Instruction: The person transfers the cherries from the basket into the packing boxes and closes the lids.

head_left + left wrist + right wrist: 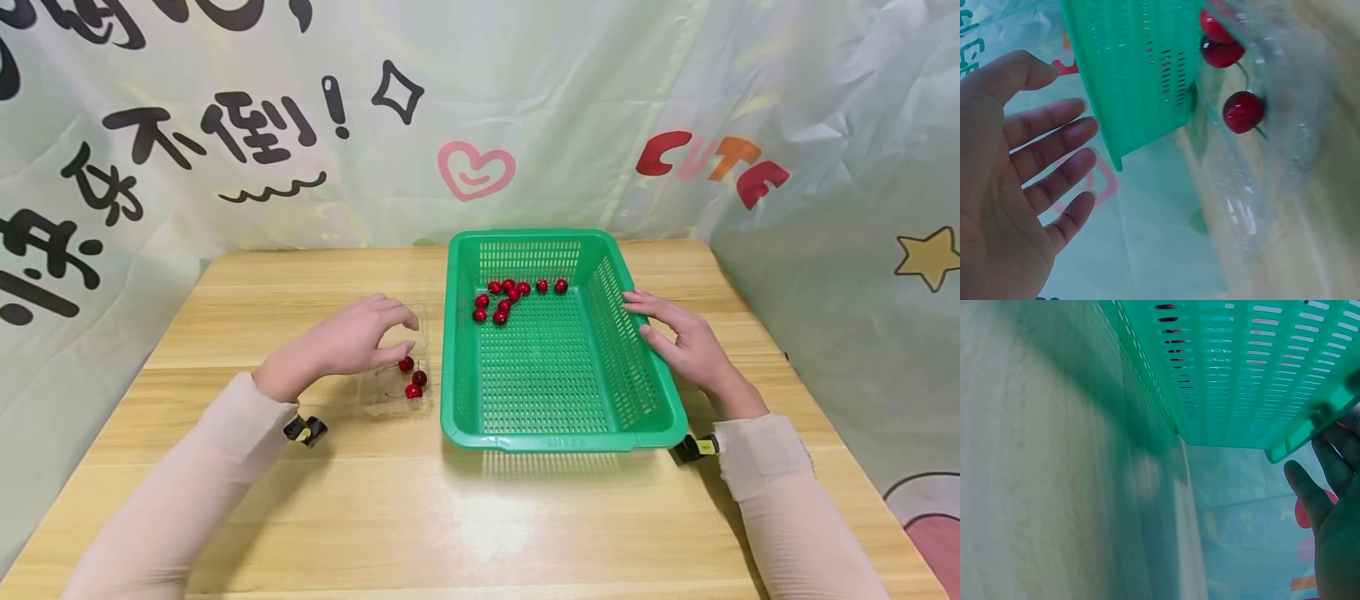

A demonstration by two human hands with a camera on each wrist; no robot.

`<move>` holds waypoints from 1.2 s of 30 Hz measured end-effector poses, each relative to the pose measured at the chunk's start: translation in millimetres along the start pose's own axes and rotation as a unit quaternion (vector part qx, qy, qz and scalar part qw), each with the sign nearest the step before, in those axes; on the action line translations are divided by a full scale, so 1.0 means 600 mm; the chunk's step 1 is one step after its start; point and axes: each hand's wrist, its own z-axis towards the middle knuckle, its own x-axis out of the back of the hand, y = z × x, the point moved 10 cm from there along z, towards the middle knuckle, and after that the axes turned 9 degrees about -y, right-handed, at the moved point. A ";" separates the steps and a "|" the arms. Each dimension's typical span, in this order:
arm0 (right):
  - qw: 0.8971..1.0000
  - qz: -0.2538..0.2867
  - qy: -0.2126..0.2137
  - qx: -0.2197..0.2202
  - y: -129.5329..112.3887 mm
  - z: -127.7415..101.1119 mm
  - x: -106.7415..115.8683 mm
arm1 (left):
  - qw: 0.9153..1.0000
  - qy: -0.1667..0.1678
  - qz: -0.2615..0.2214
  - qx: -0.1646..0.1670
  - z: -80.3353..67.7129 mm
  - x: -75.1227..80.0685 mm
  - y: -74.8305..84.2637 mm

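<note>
My left hand (352, 340) hovers over a clear plastic box (378, 390), its fingers parted and holding nothing. Three dark red cherries (413, 391) lie in that box; the left wrist view shows stems on two of these cherries (1244, 112). To the right stands a green plastic basket (555, 442) with slotted walls. Several red cherries (500, 317) sit on its floor toward the far left corner. Fingertips of my right hand (693, 350) rest on the basket's right rim, fairly straight. In the right wrist view the thumb (1310, 494) stands apart from the rim.
Both things stand on a light wooden table (360, 508). A printed cloth (555, 108) hangs behind the table and along its sides. Small black cameras (306, 430) are strapped at both wrists, by the beige sleeves.
</note>
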 end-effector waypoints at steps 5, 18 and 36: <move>1.000 -0.001 0.000 0.001 -0.001 0.000 0.000 | 1.000 0.014 0.008 -0.001 0.017 0.018 0.005; 1.000 -0.004 0.001 0.003 0.002 0.000 0.000 | 0.999 -0.015 0.015 0.047 0.075 0.043 0.008; 1.000 -0.005 -0.002 -0.007 0.003 -0.001 -0.001 | 0.995 -0.037 -0.005 0.093 0.174 0.073 0.019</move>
